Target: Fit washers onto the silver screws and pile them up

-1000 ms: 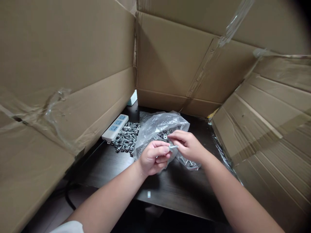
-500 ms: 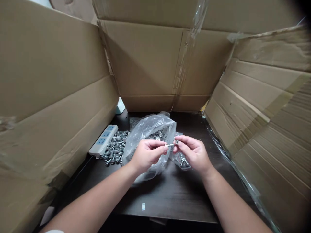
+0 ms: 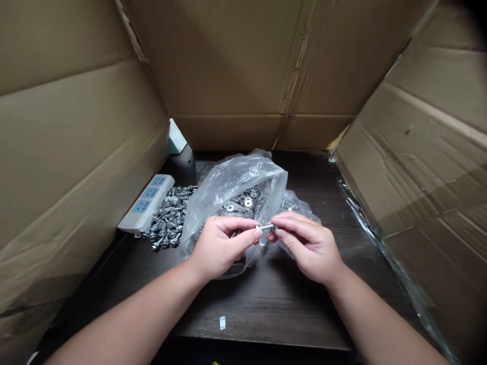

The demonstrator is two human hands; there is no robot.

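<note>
Between my two hands a silver bolt (image 3: pixel 267 227) lies almost level above the bags. Thumb and fingertips of my left hand (image 3: pixel 224 243) pinch it at its head end. My right hand (image 3: pixel 310 243) is closed at the bolt's other end, its fingertips around a small metal nut (image 3: pixel 274 227), mostly hidden by the fingers. Behind my hands a clear plastic bag (image 3: pixel 236 175) lies with its mouth open, showing loose washers (image 3: pixel 248 202) and other small metal rings. A second clear bag (image 3: pixel 300 203) with bolts in it sits partly behind my right hand.
Left of the bags lies a heap of bolts (image 3: pixel 167 218) with parts fitted on them, against a white power strip (image 3: pixel 146 203). Cardboard walls (image 3: pixel 243 134) enclose the dark table (image 3: pixel 281 314) at the back and both sides. A small paper scrap (image 3: pixel 222 323) lies near the front edge.
My right fingers have come closer to my left, bringing the nut from just off the bolt's tip onto its end. The view has tilted down and moved nearer.
</note>
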